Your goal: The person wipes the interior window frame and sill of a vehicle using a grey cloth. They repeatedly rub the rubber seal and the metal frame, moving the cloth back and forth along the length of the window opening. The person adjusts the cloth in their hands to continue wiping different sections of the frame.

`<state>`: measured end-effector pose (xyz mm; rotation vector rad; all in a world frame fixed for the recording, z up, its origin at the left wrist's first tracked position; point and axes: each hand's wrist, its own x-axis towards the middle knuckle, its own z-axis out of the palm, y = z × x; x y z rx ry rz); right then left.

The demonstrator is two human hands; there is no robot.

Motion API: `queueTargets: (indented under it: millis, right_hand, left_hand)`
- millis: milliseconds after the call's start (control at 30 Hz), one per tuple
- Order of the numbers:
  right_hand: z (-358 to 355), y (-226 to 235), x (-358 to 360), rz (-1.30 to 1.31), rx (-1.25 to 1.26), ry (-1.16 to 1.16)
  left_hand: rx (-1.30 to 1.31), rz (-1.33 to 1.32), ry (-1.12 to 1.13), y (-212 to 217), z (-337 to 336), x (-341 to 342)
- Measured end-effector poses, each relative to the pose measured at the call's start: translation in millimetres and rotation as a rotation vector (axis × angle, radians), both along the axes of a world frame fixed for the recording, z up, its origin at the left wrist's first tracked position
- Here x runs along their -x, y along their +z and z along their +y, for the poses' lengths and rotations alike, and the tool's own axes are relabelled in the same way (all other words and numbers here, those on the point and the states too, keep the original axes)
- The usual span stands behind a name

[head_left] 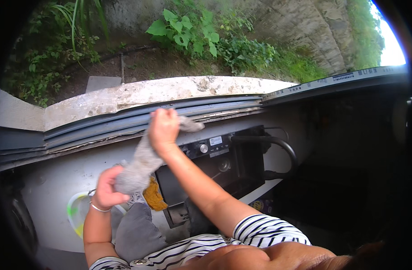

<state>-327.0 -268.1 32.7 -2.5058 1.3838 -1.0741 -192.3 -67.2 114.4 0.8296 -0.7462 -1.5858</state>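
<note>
A long grey cloth [143, 159] stretches between my two hands. My right hand [164, 130] is closed around its upper part, at the grey sliding-window track [93, 126]; a loose end of the cloth sticks out to the right of the fist. Lower and to the left, my left hand [108, 186] holds the bunched lower end, thumb stretched out to the side. Whether the cloth touches the track under my right hand is hidden. Below the cloth, a yellow-brown rag [154, 195] lies beside the black sink [242, 168].
A black faucet [285, 148] arches over the sink's right side. At the left, a pale basin with green and yellow patches [71, 209] stands on the white counter [48, 193]. My bent grey-trousered leg [138, 229] is close by. Beyond the track run a concrete ledge [170, 89] and plants [183, 31].
</note>
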Motion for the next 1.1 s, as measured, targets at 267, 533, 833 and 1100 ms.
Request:
queueTargets:
  millis: [267, 533, 833, 1100]
  right_hand:
    - [27.1, 24.0, -55.7, -0.986, -1.199, 0.271]
    - [-40.6, 80.3, 104.1, -1.211, -0.742, 0.423]
    - [-16.8, 12.7, 75.2, 0.326, 0.026, 0.051]
    - [40.7, 22.7, -45.4, 0.252, -0.045, 0.273]
  left_hand:
    - [0.331, 0.201, 0.708, 26.7, 60.8, -28.5]
    - [0.117, -0.826, 0.268, 13.9, 10.8, -17.8]
    - [-0.131, -0.392, 0.877, -46.6, -16.4, -11.3]
    - [-0.244, -1.506, 1.269, -60.3, -12.3, -98.8]
